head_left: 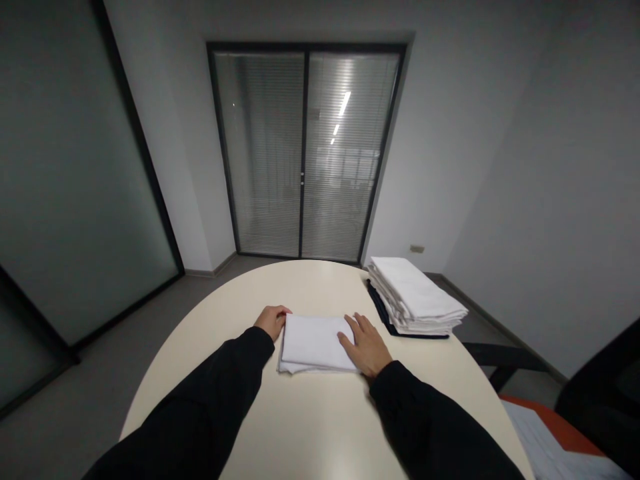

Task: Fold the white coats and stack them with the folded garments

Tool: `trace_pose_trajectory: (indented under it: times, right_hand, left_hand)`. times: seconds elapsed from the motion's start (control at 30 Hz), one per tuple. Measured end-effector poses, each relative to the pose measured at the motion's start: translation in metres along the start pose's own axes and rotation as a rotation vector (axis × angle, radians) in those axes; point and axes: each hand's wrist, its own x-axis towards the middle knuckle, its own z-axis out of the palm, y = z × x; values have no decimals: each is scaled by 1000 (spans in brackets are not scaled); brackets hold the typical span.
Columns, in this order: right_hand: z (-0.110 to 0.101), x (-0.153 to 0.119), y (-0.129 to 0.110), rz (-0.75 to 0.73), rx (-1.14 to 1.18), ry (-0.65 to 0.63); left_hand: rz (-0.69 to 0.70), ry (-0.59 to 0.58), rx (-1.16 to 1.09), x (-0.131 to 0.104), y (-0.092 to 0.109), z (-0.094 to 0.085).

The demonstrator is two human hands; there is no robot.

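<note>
A folded white cloth (317, 341) lies flat on the table in front of me, its layers showing along the near edge. My left hand (273, 322) is at its far left corner, fingers curled in and closed on the edge. Across the right side of the cloth rests my right hand (367, 345), palm down with the fingers spread. Part of the cloth's right edge is hidden beneath that hand. Farther right, a stack of folded white cloths (415, 293) sits on a dark folded piece (381, 308).
The round cream table (310, 420) carries the cloths. At the right stands a dark chair (600, 380), with an orange item (565, 427) and white material (540, 437) near its seat. A glass door with blinds (303, 160) is beyond the table.
</note>
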Motion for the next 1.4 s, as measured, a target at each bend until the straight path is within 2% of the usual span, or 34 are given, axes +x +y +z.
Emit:
trace_pose_trajectory:
  times: [0.23,0.3,0.4,0.43,0.5,0.53,0.63,0.7,0.8,1.03,1.4]
  right_hand:
    - [1,0,-1,18,4,2]
    - [0,-1,-2,23,2,2]
    - [-2,-1,-3,28,-4,-5]
    - [-3,-1,-4,27,-7,-8]
    - [-4,-2,-5,25,-11,-13]
    - [-5,-2,-5,25,-14,-13]
    - [-5,-3,-6,27,-17,-10]
    - [-5,-3,-6,29,-15,-12]
    - [-5,-2,-6,29,-9,-13]
    - [-7,0,-6,-19,-10,67]
    - [-3,-2,-1,52,32,8]
  left_hand:
    - [-48,-18,106,-2,0,-3]
    - [-38,19,116,0,2,-5]
    - [22,134,153,0,21,-4]
    - [69,133,180,-2,32,-2]
    - [199,83,275,-12,56,6]
    - [252,20,346,-19,66,12]
    - [259,-169,518,-41,82,29]
    - [242,-231,589,-51,81,38]
    - [213,-255,641,-57,74,43]
    - [159,-235,617,-56,78,40]
    - [108,-216,564,-56,74,45]
